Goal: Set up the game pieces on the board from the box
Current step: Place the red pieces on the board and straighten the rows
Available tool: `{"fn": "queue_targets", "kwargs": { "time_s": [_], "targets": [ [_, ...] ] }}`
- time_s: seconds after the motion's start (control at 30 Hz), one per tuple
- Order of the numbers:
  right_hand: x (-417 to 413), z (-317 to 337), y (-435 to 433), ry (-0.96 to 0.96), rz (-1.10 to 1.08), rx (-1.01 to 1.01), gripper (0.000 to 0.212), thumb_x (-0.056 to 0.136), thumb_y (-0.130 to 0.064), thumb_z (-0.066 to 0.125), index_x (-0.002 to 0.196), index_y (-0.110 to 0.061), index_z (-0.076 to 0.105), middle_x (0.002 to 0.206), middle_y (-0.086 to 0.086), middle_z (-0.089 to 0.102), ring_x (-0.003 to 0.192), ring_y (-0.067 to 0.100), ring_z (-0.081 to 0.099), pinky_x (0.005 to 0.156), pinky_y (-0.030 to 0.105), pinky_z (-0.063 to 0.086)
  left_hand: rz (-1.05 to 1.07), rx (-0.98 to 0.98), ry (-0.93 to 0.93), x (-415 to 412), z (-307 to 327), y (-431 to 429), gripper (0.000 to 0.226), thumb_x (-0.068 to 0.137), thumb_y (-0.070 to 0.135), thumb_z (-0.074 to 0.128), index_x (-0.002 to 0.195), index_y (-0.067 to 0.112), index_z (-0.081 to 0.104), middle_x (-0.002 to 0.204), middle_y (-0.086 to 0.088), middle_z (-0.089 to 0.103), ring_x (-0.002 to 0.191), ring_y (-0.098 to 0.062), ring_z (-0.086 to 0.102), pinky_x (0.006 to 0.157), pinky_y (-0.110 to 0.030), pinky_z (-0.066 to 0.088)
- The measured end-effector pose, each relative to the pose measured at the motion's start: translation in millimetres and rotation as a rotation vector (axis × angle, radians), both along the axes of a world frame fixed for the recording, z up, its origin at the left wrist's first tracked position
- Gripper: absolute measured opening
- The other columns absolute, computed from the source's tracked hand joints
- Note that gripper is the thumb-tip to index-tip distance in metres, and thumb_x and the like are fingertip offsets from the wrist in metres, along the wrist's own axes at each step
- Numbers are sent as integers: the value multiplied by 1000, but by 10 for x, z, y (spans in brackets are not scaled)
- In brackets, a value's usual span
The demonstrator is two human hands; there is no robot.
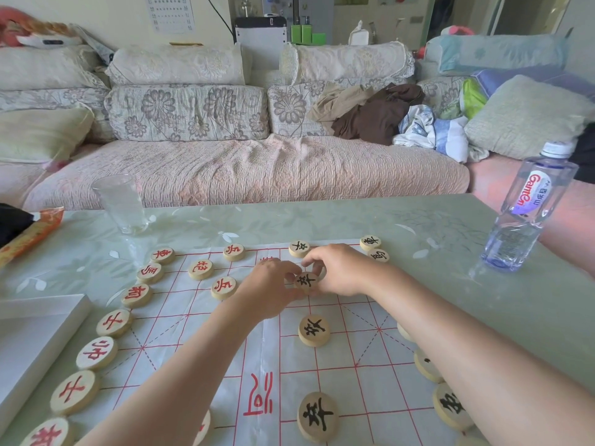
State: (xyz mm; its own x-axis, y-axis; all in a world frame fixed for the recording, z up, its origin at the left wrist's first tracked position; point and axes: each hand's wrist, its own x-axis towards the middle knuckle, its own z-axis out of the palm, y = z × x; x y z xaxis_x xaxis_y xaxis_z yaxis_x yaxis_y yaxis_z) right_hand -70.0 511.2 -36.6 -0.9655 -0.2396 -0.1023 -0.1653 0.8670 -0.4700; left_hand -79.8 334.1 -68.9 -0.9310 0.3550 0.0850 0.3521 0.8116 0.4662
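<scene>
At the left edge of the table (483,317) lies the white box (32,333), flat and angled along that edge; what it holds cannot be made out. Beyond it, toward the far left corner, an orange snack packet (35,231) lies on its side, and a clear glass (120,204) stands upright near the far edge. The paper board (363,391), gridded in red, is spread flat with its length running left to right across the table, so its two home rows run from the near edge toward the far one. The red pieces (96,353) lie face up in a curving file down the board's left side, each just beside the next, with a few more standing further in on the grid. The left hand (270,284) reaches from the near edge over the middle of the board, palm down and fingers curled, fingertips against the left rim of the held piece (306,280). This piece is a round wooden disc with a black character, face up, over the far half of the board. The right hand (341,272) comes in from the right, knuckles up, thumb and fingers pinching the same disc from its far and right sides. The black pieces (314,330) lie flat on the right half, some on inner grid points, others down the right side partly hidden by the right forearm. A capped water bottle (528,214) stands upright near the right edge. A sofa (241,169) with cushions and heaped clothes sits behind the table.
</scene>
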Motion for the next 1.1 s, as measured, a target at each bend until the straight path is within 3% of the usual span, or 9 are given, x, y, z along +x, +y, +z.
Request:
{"fn": "queue_targets", "kwargs": {
  "time_s": [0.27, 0.43, 0.57, 0.63, 0.73, 0.8, 0.93, 1.1],
  "targets": [
    [-42, 53, 23, -4, -1, -21, 60, 76, -41, 81, 131, -33, 59, 109, -14, 63, 85, 3, 55, 63, 15, 37, 0, 39, -90, -39, 52, -23, 54, 78, 36, 75, 127, 27, 54, 106, 11, 56, 94, -12, 49, 79, -25, 44],
    [-282, 110, 69, 147, -105, -102, 35, 89, -28, 70, 123, -24, 65, 113, -7, 68, 105, 13, 61, 83, 22, 42, 80, 76, -56, -281, 174, -82, 41, 83, 11, 58, 121, 28, 54, 110, 7, 59, 91, -14, 56, 72, -27, 48],
    [-470, 84, 36, 222, -133, 88, 37, 95, -26, 61, 132, -28, 59, 133, -7, 60, 125, 17, 53, 101, 32, 42, 129, 14, -29, -475, 152, -25, 36, 87, 16, 56, 122, 23, 54, 113, 4, 59, 96, -14, 53, 74, -25, 41],
    [-548, 53, 0, 223, -140, 175, 41, 96, -23, 57, 136, -31, 55, 139, -8, 57, 130, 19, 50, 103, 34, 42, 116, -6, -48, -529, 134, 29, 38, 87, 18, 57, 125, 23, 53, 114, 5, 60, 94, -13, 51, 75, -25, 40],
    [-613, -36, -39, 190, -133, 187, 42, 88, -8, 51, 126, -23, 61, 129, 0, 63, 123, 26, 51, 100, 41, 45, 99, 5, -46, -588, 108, 101, 40, 86, 19, 60, 125, 22, 53, 112, 5, 64, 100, -18, 57, 78, -27, 45],
    [-607, -74, -47, 171, -133, 193, 46, 87, -4, 49, 127, -23, 61, 128, 2, 62, 123, 27, 50, 100, 39, 45, 112, 32, -53, -622, 98, 125, 40, 85, 18, 62, 124, 22, 54, 109, 4, 66, 101, -20, 59, 79, -28, 48],
    [-650, -114, -23, 171, -151, 196, 52, 90, -16, 55, 139, -35, 54, 137, -4, 58, 129, 23, 47, 101, 33, 39, 112, 62, -70, -691, 94, 114, 44, 83, 14, 63, 124, 27, 53, 101, 11, 64, 96, -17, 60, 74, -29, 52],
    [-658, -125, 13, 127, -171, 161, 50, 90, -21, 55, 139, -34, 52, 134, -5, 60, 125, 21, 52, 103, 34, 40, 79, 91, -99, -704, 120, 96, 53, 82, 15, 67, 131, 26, 50, 118, 6, 63, 95, -16, 58, 72, -26, 48]
  ]
}}
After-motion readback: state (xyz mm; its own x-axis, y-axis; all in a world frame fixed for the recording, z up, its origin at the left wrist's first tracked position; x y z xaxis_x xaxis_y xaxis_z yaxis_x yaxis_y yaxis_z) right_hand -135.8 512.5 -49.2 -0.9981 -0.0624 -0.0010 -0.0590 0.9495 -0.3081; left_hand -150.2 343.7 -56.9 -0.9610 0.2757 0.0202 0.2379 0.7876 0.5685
